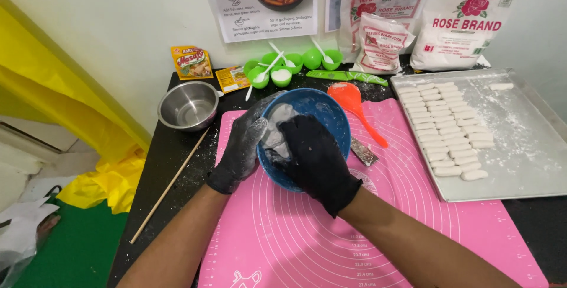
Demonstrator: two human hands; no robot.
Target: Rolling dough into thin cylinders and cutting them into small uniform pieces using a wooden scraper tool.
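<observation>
Fingers of the right hand (pixel 316 158) press into the dough (pixel 277 128) inside the blue bowl (pixel 328 114); left hand (pixel 242 146) grips its rim. Tilted on the pink mat (pixel 378 229), it could slip, knocking the orange spoon (pixel 354 105).

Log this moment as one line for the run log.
left hand: steadies blue bowl | right hand: presses white dough in bowl | base: pink mat | nearby: tray

Black table (pixel 177 152), pink mat (pixel 378 229), metal tray (pixel 520 146), steel bowl (pixel 189 106)
</observation>
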